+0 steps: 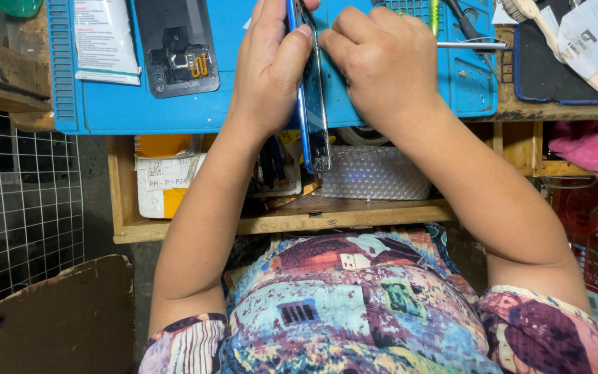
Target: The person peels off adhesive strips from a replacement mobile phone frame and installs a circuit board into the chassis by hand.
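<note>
Nearest us is our patterned dress, with an open drawer just under our hands. Our left hand clamps the phone on edge, thumb across its rim; our right hand is curled shut against the phone's other side, fingertips at the seam. Left of the left hand a back cover lies on the blue mat. We judge steady, even prying along the seam works best, with the left grip firm.

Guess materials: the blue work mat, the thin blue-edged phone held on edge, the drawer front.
Blue work mat: likely silicone rubber, matte, with moulded ridges. Thin blue-edged phone, held by left hand and right hand: glossy frame, metal or plastic, unclear. Drawer front: bare wood, grain and worn edges.
</note>
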